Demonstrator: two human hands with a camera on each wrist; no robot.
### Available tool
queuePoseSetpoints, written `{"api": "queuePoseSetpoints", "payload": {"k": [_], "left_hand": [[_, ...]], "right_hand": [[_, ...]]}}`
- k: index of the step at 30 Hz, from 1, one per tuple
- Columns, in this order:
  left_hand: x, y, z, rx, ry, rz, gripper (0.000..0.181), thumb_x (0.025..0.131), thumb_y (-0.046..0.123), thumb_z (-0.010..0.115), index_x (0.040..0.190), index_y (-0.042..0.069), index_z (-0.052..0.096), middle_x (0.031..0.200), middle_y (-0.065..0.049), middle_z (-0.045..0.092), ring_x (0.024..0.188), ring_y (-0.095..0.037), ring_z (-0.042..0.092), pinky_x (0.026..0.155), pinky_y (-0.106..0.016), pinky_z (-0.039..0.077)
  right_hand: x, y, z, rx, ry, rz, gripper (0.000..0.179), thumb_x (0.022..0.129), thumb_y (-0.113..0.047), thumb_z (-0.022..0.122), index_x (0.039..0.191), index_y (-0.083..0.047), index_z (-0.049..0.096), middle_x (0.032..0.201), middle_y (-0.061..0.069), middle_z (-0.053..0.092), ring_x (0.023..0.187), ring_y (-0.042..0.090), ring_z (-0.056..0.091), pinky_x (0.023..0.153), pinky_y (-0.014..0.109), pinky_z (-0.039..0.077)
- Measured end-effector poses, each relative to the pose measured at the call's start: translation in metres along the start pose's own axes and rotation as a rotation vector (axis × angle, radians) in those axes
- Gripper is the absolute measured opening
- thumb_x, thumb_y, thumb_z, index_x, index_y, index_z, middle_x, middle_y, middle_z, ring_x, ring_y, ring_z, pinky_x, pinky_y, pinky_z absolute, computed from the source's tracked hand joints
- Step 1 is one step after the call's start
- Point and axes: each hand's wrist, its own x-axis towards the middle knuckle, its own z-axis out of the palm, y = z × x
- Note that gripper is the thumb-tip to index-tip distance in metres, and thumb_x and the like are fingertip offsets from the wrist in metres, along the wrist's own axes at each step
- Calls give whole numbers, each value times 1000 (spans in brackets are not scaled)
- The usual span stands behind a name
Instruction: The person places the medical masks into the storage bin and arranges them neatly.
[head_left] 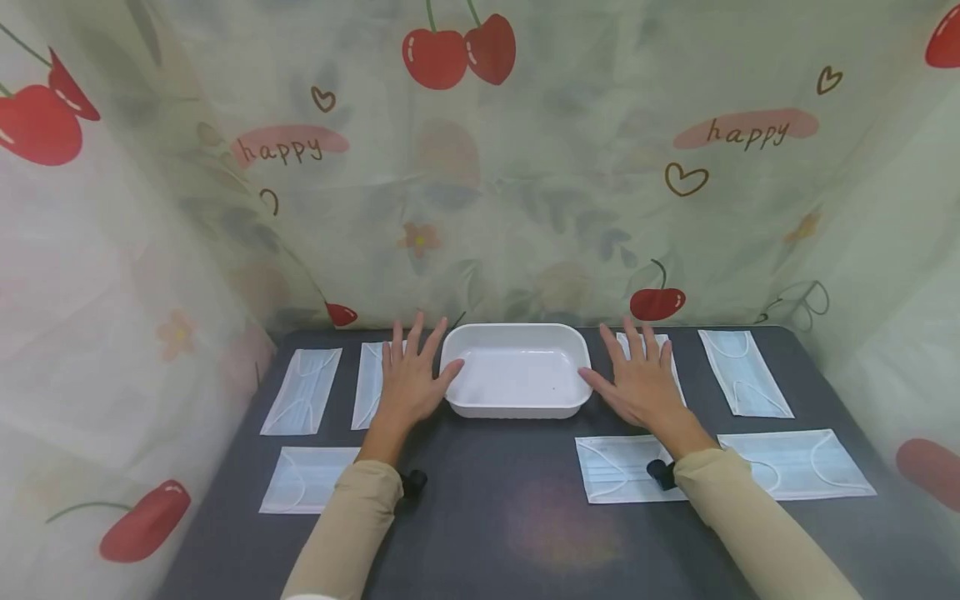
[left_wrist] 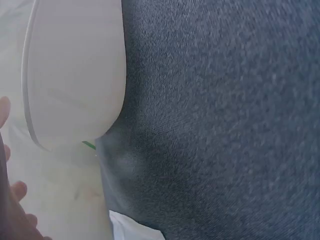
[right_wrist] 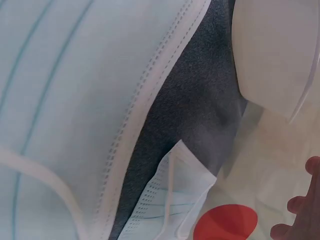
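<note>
We list one white tray [head_left: 517, 383] at the far middle of a dark tabletop [head_left: 487, 517]. Left hand [head_left: 408, 383]: fingers spread wide, holding nothing, thumb at the tray's left rim. Right hand [head_left: 645, 387]: fingers likewise spread, nothing held, thumb at the right rim; we cannot tell whether either thumb touches. We count seven pale blue masks [head_left: 302, 392] lying flat, three left of the tray, four right, several partly hidden behind hands and beige sleeves [head_left: 352, 521]. Behind: one cherry-printed backdrop [head_left: 517, 217].
</note>
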Motion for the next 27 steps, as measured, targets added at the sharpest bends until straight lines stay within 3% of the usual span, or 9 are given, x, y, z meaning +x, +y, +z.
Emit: {"api": "queuePoseSetpoints", "payload": {"k": [11, 17, 21, 27], "left_hand": [[-7, -4, 8, -266, -11, 39, 80, 99, 54, 56, 164, 31, 16, 172, -14, 11, 157, -48, 10, 124, -67, 16], [-12, -4, 15, -382, -8, -17, 79, 99, 54, 57, 164, 36, 16, 171, -11, 15, 157, -40, 19, 122, -65, 25], [-14, -7, 22, -466, 10, -45, 74, 101, 48, 57, 163, 32, 21, 169, -11, 21, 157, -34, 23, 123, -59, 28], [-18, -11, 31, -634, 19, -89, 66, 102, 38, 61, 160, 26, 32, 163, -11, 32, 148, -32, 39, 113, -52, 46]], "right_hand": [[-15, 11, 0, 61, -10, 45, 94, 94, -75, 45, 164, -18, 17, 170, 25, 6, 153, 57, 7, 118, 77, 10], [-26, 18, 4, 89, -7, 61, 94, 94, -72, 49, 164, -17, 18, 169, 27, 8, 151, 56, 14, 117, 75, 20], [-32, 24, 7, 109, 4, 52, 94, 94, -71, 51, 164, -17, 18, 167, 28, 11, 149, 56, 18, 112, 77, 27], [-40, 37, 8, 138, 19, 60, 94, 94, -70, 53, 164, -19, 18, 167, 29, 12, 147, 58, 21, 108, 79, 28]]}}
